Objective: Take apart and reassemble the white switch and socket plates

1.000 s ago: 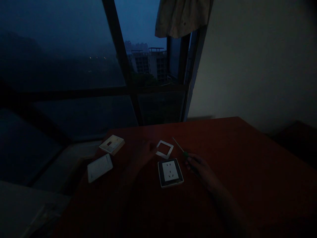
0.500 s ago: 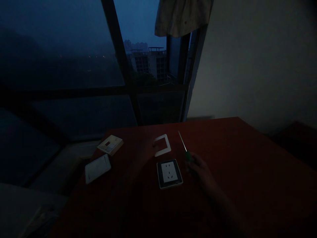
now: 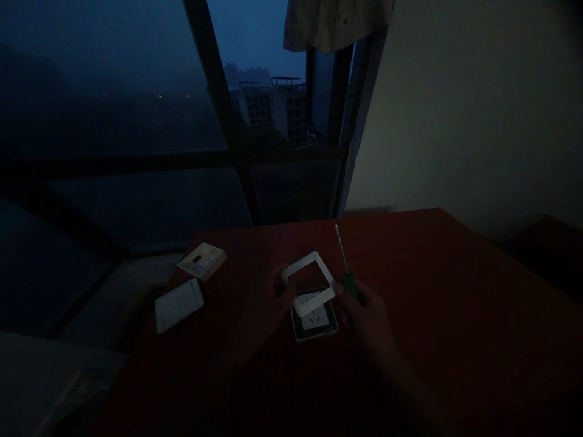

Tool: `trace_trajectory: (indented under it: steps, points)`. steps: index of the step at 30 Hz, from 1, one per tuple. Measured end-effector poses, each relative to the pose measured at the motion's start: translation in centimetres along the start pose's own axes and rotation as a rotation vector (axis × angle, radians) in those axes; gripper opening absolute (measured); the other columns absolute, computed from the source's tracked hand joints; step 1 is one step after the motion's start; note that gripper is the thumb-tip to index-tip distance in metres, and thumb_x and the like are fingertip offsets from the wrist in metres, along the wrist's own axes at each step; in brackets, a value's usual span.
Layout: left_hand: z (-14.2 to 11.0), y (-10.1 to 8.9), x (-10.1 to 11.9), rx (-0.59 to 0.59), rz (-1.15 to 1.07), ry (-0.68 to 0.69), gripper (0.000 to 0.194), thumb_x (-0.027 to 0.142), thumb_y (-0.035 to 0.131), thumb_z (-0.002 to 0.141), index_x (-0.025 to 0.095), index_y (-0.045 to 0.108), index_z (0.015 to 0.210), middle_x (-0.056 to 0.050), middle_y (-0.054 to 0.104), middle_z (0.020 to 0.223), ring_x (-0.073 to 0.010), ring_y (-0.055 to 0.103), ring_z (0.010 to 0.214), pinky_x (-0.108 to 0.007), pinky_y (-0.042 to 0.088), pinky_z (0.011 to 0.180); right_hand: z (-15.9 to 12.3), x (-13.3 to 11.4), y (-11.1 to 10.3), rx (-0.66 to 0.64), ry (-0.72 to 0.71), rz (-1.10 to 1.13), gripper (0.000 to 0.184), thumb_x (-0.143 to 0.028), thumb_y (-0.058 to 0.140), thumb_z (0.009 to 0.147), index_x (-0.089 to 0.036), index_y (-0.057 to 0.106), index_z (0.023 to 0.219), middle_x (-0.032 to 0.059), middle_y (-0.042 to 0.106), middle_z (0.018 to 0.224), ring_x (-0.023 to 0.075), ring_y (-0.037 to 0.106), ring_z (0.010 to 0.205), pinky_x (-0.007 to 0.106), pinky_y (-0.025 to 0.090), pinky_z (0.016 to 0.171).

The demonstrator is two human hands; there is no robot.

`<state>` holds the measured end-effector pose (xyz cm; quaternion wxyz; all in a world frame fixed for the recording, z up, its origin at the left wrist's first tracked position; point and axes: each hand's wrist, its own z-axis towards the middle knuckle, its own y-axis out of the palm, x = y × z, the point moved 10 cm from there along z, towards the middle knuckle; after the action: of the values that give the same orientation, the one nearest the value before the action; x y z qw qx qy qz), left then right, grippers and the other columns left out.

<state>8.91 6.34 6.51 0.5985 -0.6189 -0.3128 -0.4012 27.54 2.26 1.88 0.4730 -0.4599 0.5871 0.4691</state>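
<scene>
My left hand (image 3: 276, 297) pinches the left side of a white square frame (image 3: 324, 267), the cover plate of a wall socket. The frame is tilted and hangs over the upper part of a wall socket (image 3: 314, 320), which lies face up on the table with a dark border and a white middle. My right hand (image 3: 367, 312) is closed around the green handle of a screwdriver (image 3: 348, 280), its metal shaft pointing up and away. The right fingertips also meet the frame's right corner. Dim light hides some of the fingers.
On the reddish-brown table (image 3: 437, 273), a thick whitish square box (image 3: 203, 261) lies at the left. Nearer, a flat white rectangular piece (image 3: 179, 305) sits by the table's left edge. A window (image 3: 136, 206) stands behind, with a wall (image 3: 455, 121) at the right.
The left hand has brought the white frame nearer and turned it, so it now overlaps the socket. My right hand has come in to touch its corner, still holding the screwdriver, which points more upright.
</scene>
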Motion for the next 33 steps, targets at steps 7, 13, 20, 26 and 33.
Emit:
trace_trajectory:
  steps: [7,13,20,26,33]
  points:
    - [-2.1,0.7,0.3,-0.076,-0.110,-0.023,0.029,0.038,0.049,0.088,0.020,0.060,0.108,0.001,0.066,0.075,-0.0140,0.061,0.061,-0.022,0.045,0.052,-0.1,0.0,-1.0,0.043,0.032,0.003,0.028,-0.048,0.062,0.080,-0.021,0.056,0.077,-0.0078,0.043,0.049,0.0078,0.038,0.042,0.019,0.027,0.039]
    - [-2.9,0.6,-0.4,-0.151,-0.183,-0.071,0.025,0.040,0.051,0.089,0.021,0.064,0.100,-0.002,0.069,0.093,-0.0189,0.065,0.083,-0.024,0.050,0.066,0.7,-0.4,-1.2,-0.018,0.018,-0.108,0.029,-0.048,0.062,0.080,-0.020,0.058,0.081,-0.0075,0.044,0.051,0.0073,0.039,0.044,0.018,0.029,0.040]
    - [-3.0,3.0,-2.3,-0.250,-0.267,-0.089,0.022,0.034,0.056,0.086,0.019,0.059,0.100,-0.005,0.069,0.099,-0.0224,0.065,0.091,-0.031,0.050,0.078,2.4,0.3,-0.8,-0.056,0.006,-0.208,0.031,-0.049,0.061,0.078,-0.020,0.059,0.089,-0.0054,0.051,0.058,0.0098,0.048,0.049,0.020,0.038,0.044]
    - [-3.8,2.7,-3.2,-0.104,-0.094,-0.090,0.020,0.037,0.053,0.086,0.020,0.060,0.093,-0.003,0.069,0.095,-0.0210,0.065,0.089,-0.030,0.049,0.076,2.9,2.8,0.0,-0.100,-0.005,-0.256,0.036,-0.048,0.063,0.075,-0.018,0.062,0.094,0.0019,0.064,0.079,0.0164,0.060,0.066,0.025,0.048,0.054]
    - [-4.1,1.9,-2.9,-0.023,0.373,0.022,0.018,0.037,0.050,0.087,0.022,0.060,0.087,-0.003,0.065,0.088,-0.0208,0.061,0.081,-0.032,0.046,0.072,3.5,2.7,0.2,-0.105,-0.116,-0.362,0.031,-0.044,0.064,0.075,-0.018,0.066,0.091,0.0041,0.066,0.090,0.0211,0.061,0.084,0.030,0.049,0.073]
